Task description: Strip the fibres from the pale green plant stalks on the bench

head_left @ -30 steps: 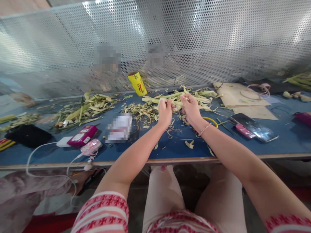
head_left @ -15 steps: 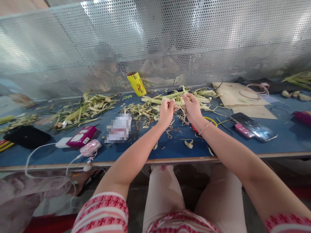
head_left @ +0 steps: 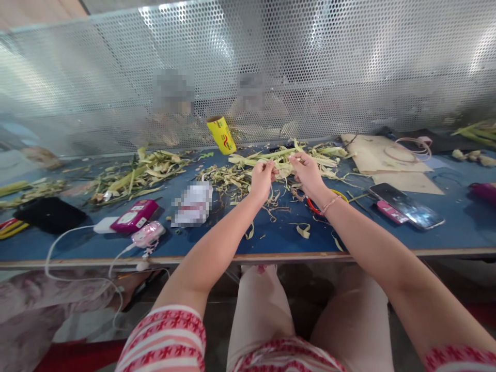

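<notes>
Where the yellow tube (head_left: 221, 135) marks the back of the bench (head_left: 217, 240), a pale plant strip (head_left: 284, 168) lies to its right and nearer the person, spanning the small gap between the hands. The left hand (head_left: 262, 180) meets its left end and the right hand (head_left: 309, 174) its right, so neither is clearly nearer; its long axis seems to run roughly crosswise. Both hands have thumb and forefinger pinched on it, though the exact contact points are too small to make out. It looks thin, limp and greenish cream, hard to separate by eye from the leafy stalks (head_left: 274, 155) just behind it. To the right of the tube and closer to the person, dry trimmings (head_left: 228, 177) lie loosely scattered.
</notes>
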Demonstrator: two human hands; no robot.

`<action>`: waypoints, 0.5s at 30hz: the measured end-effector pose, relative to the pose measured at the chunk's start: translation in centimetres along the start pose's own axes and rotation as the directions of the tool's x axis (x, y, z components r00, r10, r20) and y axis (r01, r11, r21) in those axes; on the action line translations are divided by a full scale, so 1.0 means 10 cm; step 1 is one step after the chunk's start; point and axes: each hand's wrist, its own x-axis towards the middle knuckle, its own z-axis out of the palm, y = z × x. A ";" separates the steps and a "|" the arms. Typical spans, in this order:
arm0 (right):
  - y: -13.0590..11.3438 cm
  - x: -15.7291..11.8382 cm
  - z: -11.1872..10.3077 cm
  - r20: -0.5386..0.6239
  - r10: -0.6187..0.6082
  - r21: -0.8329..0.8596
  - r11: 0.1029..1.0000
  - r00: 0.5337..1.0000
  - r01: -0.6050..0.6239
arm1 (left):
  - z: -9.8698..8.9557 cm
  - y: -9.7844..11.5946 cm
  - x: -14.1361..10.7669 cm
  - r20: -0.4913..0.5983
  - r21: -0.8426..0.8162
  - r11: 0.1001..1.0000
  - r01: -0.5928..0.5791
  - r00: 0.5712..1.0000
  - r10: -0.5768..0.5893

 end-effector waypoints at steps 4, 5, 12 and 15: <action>0.02 0.06 -0.08 -0.023 0.010 -0.026 1.000 1.000 -0.010 | -0.07 0.06 0.03 0.086 0.033 0.995 0.091 0.992 -0.094; 0.03 0.07 -0.10 -0.032 0.032 -0.029 0.999 0.999 -0.033 | -0.09 0.07 0.04 0.121 0.059 0.990 0.132 0.983 -0.138; 0.04 0.17 -0.24 -0.059 0.109 -0.028 0.993 0.992 -0.111 | -0.16 0.09 0.13 0.210 0.000 0.960 0.281 0.938 -0.274; 0.02 0.16 -0.25 -0.034 0.150 -0.001 0.989 0.988 -0.150 | -0.18 0.10 0.13 0.259 -0.073 0.938 0.340 0.914 -0.311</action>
